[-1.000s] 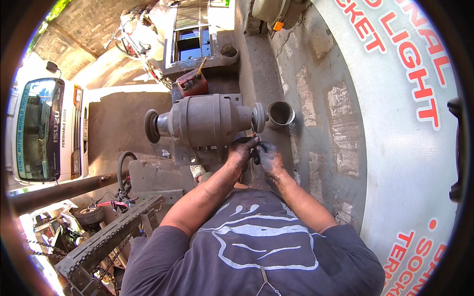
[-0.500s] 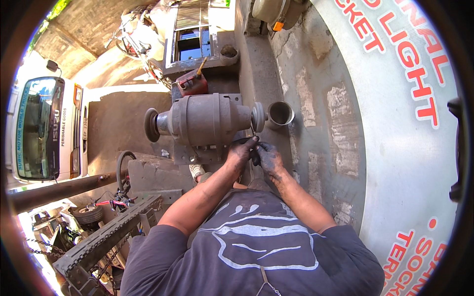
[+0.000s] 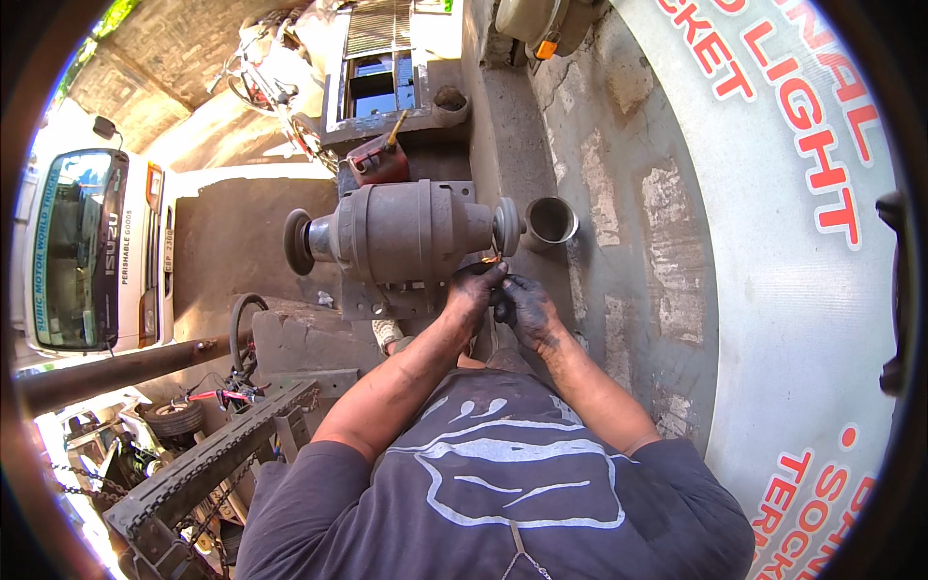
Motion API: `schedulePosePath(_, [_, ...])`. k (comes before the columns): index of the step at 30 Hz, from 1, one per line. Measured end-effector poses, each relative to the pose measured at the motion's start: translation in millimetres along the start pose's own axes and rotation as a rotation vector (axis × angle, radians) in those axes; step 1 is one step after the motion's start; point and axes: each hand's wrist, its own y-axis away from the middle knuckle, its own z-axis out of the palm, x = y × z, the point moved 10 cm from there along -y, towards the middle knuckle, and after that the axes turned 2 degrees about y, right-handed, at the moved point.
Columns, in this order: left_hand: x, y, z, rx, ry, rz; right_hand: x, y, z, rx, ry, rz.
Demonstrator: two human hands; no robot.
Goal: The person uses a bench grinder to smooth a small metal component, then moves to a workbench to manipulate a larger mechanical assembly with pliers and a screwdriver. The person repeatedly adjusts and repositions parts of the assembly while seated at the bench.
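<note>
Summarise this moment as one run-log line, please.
Left hand: pinching thin piece at right wheel of grinder | right hand: close beside, grip unclear | orange glint: near wheel | metal can: right of wheel

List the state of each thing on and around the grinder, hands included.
Grinder: upright; running or stopped, cannot tell.
Right wheel: mounted; orange glow below it, perhaps sparks.
Left wheel: mounted, nothing against it.
Left hand: blackened, pinching a small piece.
Right hand: blackened, curled beside the left; grip hidden.
Metal can: open-topped; contents unclear.
Red container: yellow piece sticking out.
</note>
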Motion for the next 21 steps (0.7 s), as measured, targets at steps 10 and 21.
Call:
schedulePosePath(10, [3,1,-1,0.062,-0.082,-0.005,-1,-2,-8,0.065,0.245,0.008])
schedulePosePath(21, [4,8,2,0.007,-0.09,0.04,13,-3,-3,-0.005,-0.113,-0.001])
